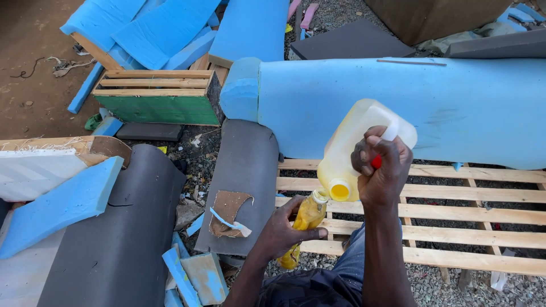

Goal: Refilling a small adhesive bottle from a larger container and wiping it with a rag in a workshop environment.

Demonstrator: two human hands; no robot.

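Two hands: both are working over the slatted frame, each closed on a container; the grip of each is clenched, neither released.
Blue foam slab [409, 108]: lying long and soft-edged across the far side of the frame, its rounded end block sitting at the left; the surface is looking matte and slightly scuffed.
Wooden slat frame [455, 216]: pale raw planks are running crosswise with gravel showing between them; it is serving as the low base under the pouring.
Grey foam pieces [244, 170]: dark, curved and spongy, lying on the ground to the left, one carrying a torn brown patch.
Green wooden crate [156, 98]: sitting farther back among blue offcuts.
Jug [355, 150]: translucent plastic, yellowish, squarish in body; it is being tipped with its yellow spout downward so liquid can be running out.
Right hand [382, 170]: wrapping the jug's handle, holding it raised and tilted above the bottle.
Left hand [287, 227]: grasping the small bottle around its middle, steadying it upright.
Small bottle [307, 219]: clear, narrow, holding yellow liquid; its mouth is sitting just beneath the spout.
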